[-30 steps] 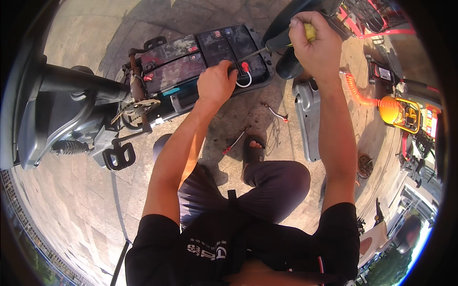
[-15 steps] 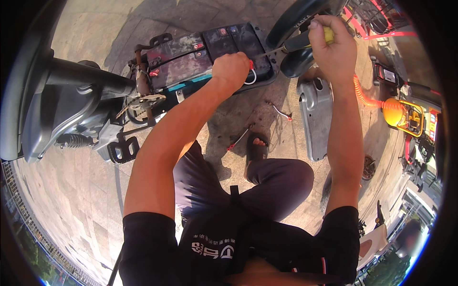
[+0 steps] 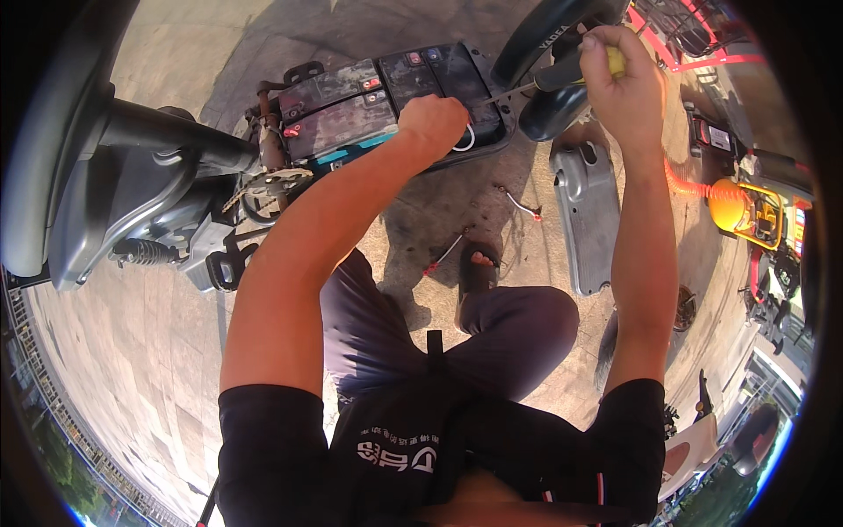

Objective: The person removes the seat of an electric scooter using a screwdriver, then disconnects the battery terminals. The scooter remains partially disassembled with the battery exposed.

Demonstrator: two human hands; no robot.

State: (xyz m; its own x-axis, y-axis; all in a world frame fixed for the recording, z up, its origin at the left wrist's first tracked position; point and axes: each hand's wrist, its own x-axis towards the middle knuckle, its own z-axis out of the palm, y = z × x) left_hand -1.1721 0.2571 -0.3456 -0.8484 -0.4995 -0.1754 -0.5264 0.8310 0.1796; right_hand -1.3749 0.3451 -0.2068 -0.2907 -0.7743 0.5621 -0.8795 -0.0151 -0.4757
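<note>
My left hand (image 3: 430, 123) is closed over the near right part of a battery pack (image 3: 338, 123) made of several dark blocks. From beneath its fingers a white cable (image 3: 471, 140) curves out, apparently gripped there; the fingertips are hidden. My right hand (image 3: 625, 88), raised to the right, is wrapped around a screwdriver (image 3: 555, 76) with a yellow and black handle. The screwdriver's thin shaft slants down-left toward my left hand, where I cannot tell whether its tip touches anything. Red terminal covers (image 3: 291, 132) show on the blocks.
Two short cables (image 3: 520, 204) with red ends lie on the paving. A grey plastic cover (image 3: 587, 220) rests below the black wheel (image 3: 540, 44). Left stands the scooter's dark frame with a pedal (image 3: 226, 266). An orange coiled hose (image 3: 685, 183) runs beside a yellow device (image 3: 733, 211).
My left hand has moved slightly right and now hides the red cover seen beside it earlier. The view has shifted a little; my right hand still holds the screwdriver.
</note>
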